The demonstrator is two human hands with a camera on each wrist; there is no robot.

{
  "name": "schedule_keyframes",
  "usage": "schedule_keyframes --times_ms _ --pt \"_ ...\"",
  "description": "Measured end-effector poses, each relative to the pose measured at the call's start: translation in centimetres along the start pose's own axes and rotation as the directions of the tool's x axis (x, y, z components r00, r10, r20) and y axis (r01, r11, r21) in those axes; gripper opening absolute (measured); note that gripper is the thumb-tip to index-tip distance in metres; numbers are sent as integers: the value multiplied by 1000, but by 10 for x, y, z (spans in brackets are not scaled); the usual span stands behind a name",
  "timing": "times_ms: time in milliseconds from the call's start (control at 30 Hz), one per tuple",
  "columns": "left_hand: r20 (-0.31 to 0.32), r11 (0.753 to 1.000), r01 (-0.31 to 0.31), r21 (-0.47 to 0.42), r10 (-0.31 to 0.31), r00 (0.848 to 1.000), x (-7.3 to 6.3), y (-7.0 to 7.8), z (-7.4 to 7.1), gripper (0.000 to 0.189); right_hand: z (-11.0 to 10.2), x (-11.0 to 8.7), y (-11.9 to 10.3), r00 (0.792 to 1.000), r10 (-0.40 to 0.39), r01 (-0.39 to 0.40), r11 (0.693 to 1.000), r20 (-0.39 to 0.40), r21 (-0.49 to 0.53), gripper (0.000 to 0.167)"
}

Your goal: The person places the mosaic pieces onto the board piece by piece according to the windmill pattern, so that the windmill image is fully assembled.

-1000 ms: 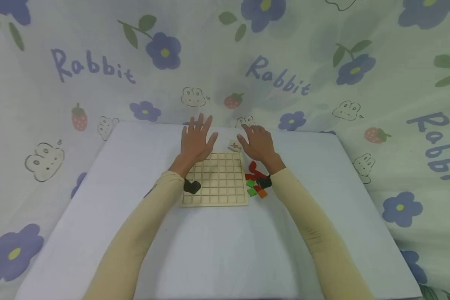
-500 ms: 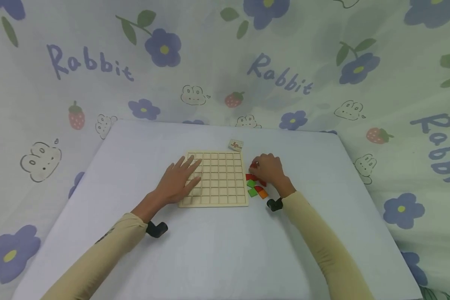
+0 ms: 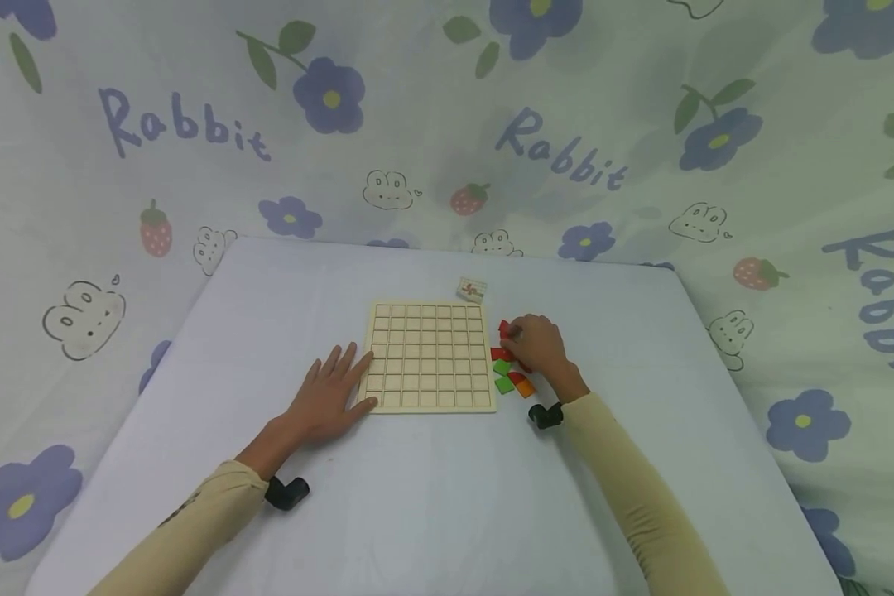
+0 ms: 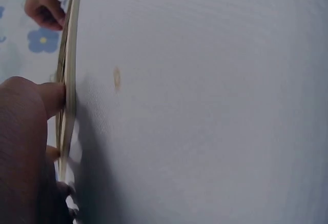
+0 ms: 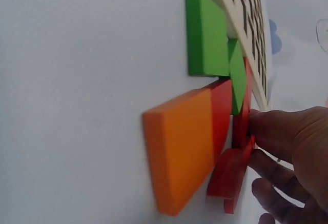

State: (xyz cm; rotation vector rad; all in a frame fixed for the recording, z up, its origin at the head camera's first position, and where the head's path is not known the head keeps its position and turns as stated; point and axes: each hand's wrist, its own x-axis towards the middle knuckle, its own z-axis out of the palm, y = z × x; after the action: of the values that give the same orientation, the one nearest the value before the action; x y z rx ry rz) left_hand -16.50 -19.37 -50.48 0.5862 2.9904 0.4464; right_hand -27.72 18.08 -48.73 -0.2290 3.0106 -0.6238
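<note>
A wooden grid board [image 3: 428,356] with square cells lies flat on the white table. My left hand [image 3: 322,407] rests at its left edge, fingers spread, thumb and a fingertip on the rim; the left wrist view shows the thumb against the board's edge [image 4: 70,70]. Right of the board, my right hand [image 3: 540,343] bends over small red wooden pieces [image 3: 500,353]. In the right wrist view, its thumb and forefinger pinch a slim red piece [image 5: 250,146] among the others. Its shape is mostly hidden by the fingers.
Near the right hand lie two green blocks [image 5: 210,37] and an orange block [image 5: 184,149] against a red one [image 5: 221,111]. A small printed tile or box [image 3: 472,290] sits behind the board's far right corner. Patterned cloth [image 3: 432,124] hangs behind the table.
Both hands came down from above the far side of the table. The left went back and left to the board's edge; the right dropped onto the red pieces and took hold there.
</note>
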Motion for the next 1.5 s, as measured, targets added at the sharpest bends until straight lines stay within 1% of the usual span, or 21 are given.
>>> schedule_keyframes --times_ms 100,167,200,300,400,500,600,700,833,933,1033,1133,1367,1500 --pt "-12 1000 -9 -13 9 1000 -2 -1 2 79 -2 1 -1 998 51 -55 992 38 116 35" --pt "-13 1000 -11 -14 11 1000 -3 -2 4 79 -4 2 -2 996 63 -72 985 62 158 36" --pt "-15 1000 -14 -11 13 1000 -3 -3 4 79 -5 3 -2 996 58 -69 983 70 172 35" --pt "-17 1000 -17 -3 17 1000 -3 -4 7 79 -10 4 -4 996 24 -42 980 91 193 28" --pt "-22 1000 -21 10 21 1000 -3 -5 8 80 -11 7 -8 997 -20 4 976 69 219 21" --pt "-32 1000 -28 12 28 999 -4 -5 7 80 -8 12 -15 997 -58 44 964 49 261 19" --pt "-39 999 -33 14 33 999 -4 -5 7 79 -5 17 -27 994 -80 53 942 69 332 20" --pt "-45 999 -39 1 39 998 -4 -4 8 78 -2 21 -41 991 -92 46 914 96 402 18" --pt "-42 999 -37 -2 37 998 -3 -5 10 78 5 25 -57 989 -130 85 885 68 458 20" --pt "-38 999 -33 11 34 999 -3 -6 10 78 13 29 -67 987 -158 129 880 27 457 23" --pt "-36 999 -33 13 33 999 -3 -5 10 78 21 33 -76 987 -161 142 893 7 428 21" --pt "-34 999 -31 16 32 999 -3 -4 9 79 27 38 -83 988 -155 141 905 1 401 17" --pt "-52 999 -43 6 43 998 -5 -2 7 77 36 44 -95 989 -147 135 911 0 390 14" --pt "-60 999 -36 23 37 998 -6 -4 8 77 40 47 -101 988 -150 135 934 21 330 16"
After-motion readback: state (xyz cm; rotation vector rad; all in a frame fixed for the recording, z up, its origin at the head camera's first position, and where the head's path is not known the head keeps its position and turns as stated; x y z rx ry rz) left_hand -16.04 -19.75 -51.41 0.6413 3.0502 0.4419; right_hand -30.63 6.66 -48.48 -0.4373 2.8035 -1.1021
